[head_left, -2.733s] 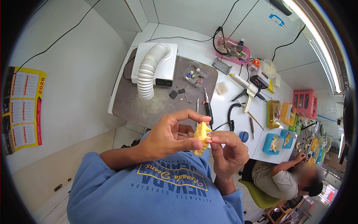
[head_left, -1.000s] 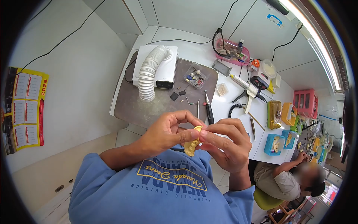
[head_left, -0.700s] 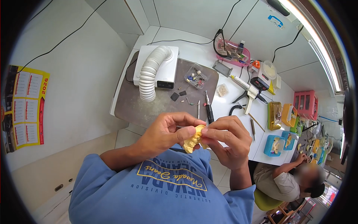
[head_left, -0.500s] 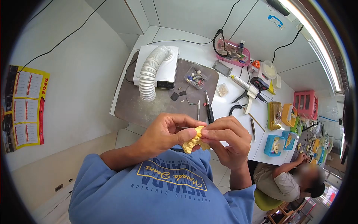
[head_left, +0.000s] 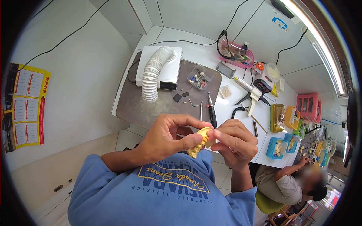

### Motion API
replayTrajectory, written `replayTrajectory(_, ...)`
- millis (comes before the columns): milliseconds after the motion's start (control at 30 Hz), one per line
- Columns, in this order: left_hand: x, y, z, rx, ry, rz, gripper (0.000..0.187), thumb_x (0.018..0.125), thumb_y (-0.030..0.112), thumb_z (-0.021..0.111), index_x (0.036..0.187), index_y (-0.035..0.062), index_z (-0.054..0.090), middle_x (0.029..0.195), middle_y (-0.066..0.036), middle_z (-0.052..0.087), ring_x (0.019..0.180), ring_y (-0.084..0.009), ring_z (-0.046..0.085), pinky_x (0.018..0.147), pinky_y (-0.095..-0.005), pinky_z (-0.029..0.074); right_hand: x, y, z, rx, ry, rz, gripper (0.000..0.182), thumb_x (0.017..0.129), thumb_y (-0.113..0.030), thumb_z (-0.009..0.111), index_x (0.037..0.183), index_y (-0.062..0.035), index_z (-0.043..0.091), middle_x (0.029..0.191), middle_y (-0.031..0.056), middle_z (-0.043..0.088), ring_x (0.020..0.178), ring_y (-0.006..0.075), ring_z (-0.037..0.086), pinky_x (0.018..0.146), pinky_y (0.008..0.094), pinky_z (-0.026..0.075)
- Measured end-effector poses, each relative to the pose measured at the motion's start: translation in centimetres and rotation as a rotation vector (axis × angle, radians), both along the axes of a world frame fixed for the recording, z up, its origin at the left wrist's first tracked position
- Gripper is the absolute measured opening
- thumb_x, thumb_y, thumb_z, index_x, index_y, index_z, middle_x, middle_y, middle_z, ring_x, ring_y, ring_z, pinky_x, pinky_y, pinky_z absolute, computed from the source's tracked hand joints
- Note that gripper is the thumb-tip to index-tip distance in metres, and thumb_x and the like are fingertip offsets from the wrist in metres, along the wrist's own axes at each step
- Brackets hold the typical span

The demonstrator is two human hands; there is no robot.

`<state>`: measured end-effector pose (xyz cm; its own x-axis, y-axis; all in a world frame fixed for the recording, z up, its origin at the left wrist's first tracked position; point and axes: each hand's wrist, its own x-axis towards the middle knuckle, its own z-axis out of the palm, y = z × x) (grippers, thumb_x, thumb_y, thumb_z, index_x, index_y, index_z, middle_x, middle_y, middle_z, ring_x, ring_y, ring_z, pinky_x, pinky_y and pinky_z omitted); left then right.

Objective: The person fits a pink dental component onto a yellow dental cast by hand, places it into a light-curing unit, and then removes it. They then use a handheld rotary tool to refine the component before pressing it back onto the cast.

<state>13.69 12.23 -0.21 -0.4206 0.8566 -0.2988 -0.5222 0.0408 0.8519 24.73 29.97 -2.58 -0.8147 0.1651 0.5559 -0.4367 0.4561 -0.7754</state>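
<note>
A yellow dental cast (head_left: 199, 144) with moulded teeth is held up in front of my chest. My left hand (head_left: 167, 136) grips it between thumb and fingers from the left. On the other side, my right hand (head_left: 234, 142) pinches the cast's upper right edge with thumb and forefinger. Something pale shows beneath the right fingertips, too small to name. Beyond my hands, a black handpiece (head_left: 212, 112) lies on the brown mat (head_left: 141, 113) beside a thin metal tool (head_left: 201, 112).
A white machine with a ribbed hose (head_left: 150, 77) stands on the mat near a clear box of burs (head_left: 200, 78). Farther right are a dispensing gun (head_left: 250, 92), a blue container (head_left: 276, 147) and a pink basket (head_left: 308, 107). A co-worker (head_left: 288, 182) sits at the right.
The cast has been turned between my hands, showing its side more narrowly. My right hand has shifted slightly right and down, its fingers drawn closer together.
</note>
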Motion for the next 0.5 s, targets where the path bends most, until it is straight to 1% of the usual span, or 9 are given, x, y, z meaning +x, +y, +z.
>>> replayTrajectory(67, 0.0, 0.1, 0.4, -0.016, -0.017, -0.006, 0.033, 0.091, 0.012, 0.067, 0.117, -0.0057, 0.061, 0.103, -0.013, 0.068, 0.089, -0.0138, 0.067, 0.078, -0.0260, 0.056, 0.1, 0.0, 0.1, -0.022, -0.001, -0.035, 0.034, 0.068, -0.007, 0.081, 0.101, -0.0074, 0.073, 0.085, 0.0042, 0.072, 0.074, 0.0179, 0.064, 0.064, 0.0285, 0.050)
replayTrajectory(133, 0.0, 0.2, 0.5, -0.003, -0.043, -0.019, 0.033, 0.091, 0.012, 0.067, 0.118, -0.0057, 0.061, 0.103, -0.013, 0.068, 0.089, -0.0141, 0.067, 0.078, -0.0262, 0.056, 0.0, 0.2, 0.2, 0.068, 0.039, -0.032, 0.033, 0.069, -0.005, 0.081, 0.101, -0.0058, 0.072, 0.085, 0.0056, 0.072, 0.073, 0.0183, 0.064, 0.064, 0.0292, 0.050)
replayTrajectory(167, 0.0, 0.2, 0.6, 0.010, -0.067, -0.029, 0.033, 0.091, 0.012, 0.067, 0.118, -0.0058, 0.060, 0.103, -0.013, 0.068, 0.089, -0.0144, 0.067, 0.079, -0.0265, 0.056, 0.1, 0.2, 0.2, 0.069, 0.039, -0.033, 0.033, 0.069, -0.005, 0.081, 0.101, -0.0058, 0.072, 0.085, 0.0056, 0.072, 0.073, 0.0183, 0.064, 0.064, 0.0292, 0.050)
replayTrajectory(267, 0.0, 0.3, 0.6, 0.015, -0.081, -0.027, 0.034, 0.091, 0.012, 0.066, 0.119, -0.0061, 0.059, 0.102, -0.014, 0.067, 0.090, -0.0155, 0.068, 0.079, -0.0273, 0.057, 0.3, 0.1, 0.4, -0.014, 0.026, -0.017, 0.029, 0.070, -0.002, 0.079, 0.098, -0.0052, 0.072, 0.085, 0.0067, 0.072, 0.075, 0.0197, 0.067, 0.066, 0.0295, 0.051)
replayTrajectory(333, -0.1, 0.2, 0.6, 0.012, -0.096, -0.028, 0.034, 0.092, 0.012, 0.065, 0.119, -0.0063, 0.059, 0.103, -0.014, 0.067, 0.090, -0.0160, 0.068, 0.080, -0.0277, 0.057, 0.5, -0.1, 0.4, -0.233, -0.009, -0.006, 0.023, 0.073, 0.002, 0.076, 0.096, -0.0031, 0.072, 0.084, 0.0106, 0.072, 0.081, 0.0230, 0.070, 0.071, 0.0302, 0.054)
replayTrajectory(367, -0.2, 0.1, 0.7, 0.008, -0.110, -0.029, 0.033, 0.092, 0.011, 0.065, 0.119, -0.0066, 0.058, 0.103, -0.014, 0.067, 0.090, -0.0165, 0.068, 0.080, -0.0281, 0.057, 0.7, -0.1, 0.4, -0.231, -0.009, -0.005, 0.023, 0.073, 0.002, 0.076, 0.096, -0.0031, 0.072, 0.084, 0.0106, 0.072, 0.081, 0.0230, 0.070, 0.071, 0.0302, 0.054)
replayTrajectory(433, -0.1, 0.1, 0.8, 0.008, -0.116, -0.028, 0.033, 0.092, 0.011, 0.065, 0.119, -0.0067, 0.058, 0.103, -0.015, 0.067, 0.090, -0.0168, 0.068, 0.080, -0.0284, 0.057, 1.1, -0.1, 0.3, -0.550, -0.105, 0.077, 0.019, 0.078, 0.005, 0.072, 0.096, -0.0001, 0.071, 0.093, 0.0165, 0.071, 0.090, 0.0253, 0.070, 0.076, 0.0307, 0.056)
replayTrajectory(467, -0.1, 0.2, 0.9, 0.008, -0.121, -0.028, 0.033, 0.092, 0.011, 0.064, 0.119, -0.0068, 0.058, 0.103, -0.015, 0.067, 0.090, -0.0171, 0.069, 0.080, -0.0286, 0.057, 1.1, -0.2, 0.1, -0.544, -0.106, 0.077, 0.019, 0.078, 0.005, 0.072, 0.096, -0.0001, 0.071, 0.093, 0.0165, 0.071, 0.090, 0.0253, 0.070, 0.076, 0.0307, 0.056)
replayTrajectory(500, -0.1, 0.3, 0.9, 0.015, -0.122, -0.027, 0.033, 0.092, 0.011, 0.064, 0.119, -0.0068, 0.058, 0.103, -0.015, 0.067, 0.090, -0.0171, 0.069, 0.080, -0.0286, 0.057, 1.0, -0.4, -0.2, -0.641, -0.091, 0.095, 0.018, 0.080, 0.005, 0.071, 0.097, 0.0012, 0.071, 0.098, 0.0185, 0.069, 0.093, 0.0251, 0.069, 0.078, 0.0307, 0.057)
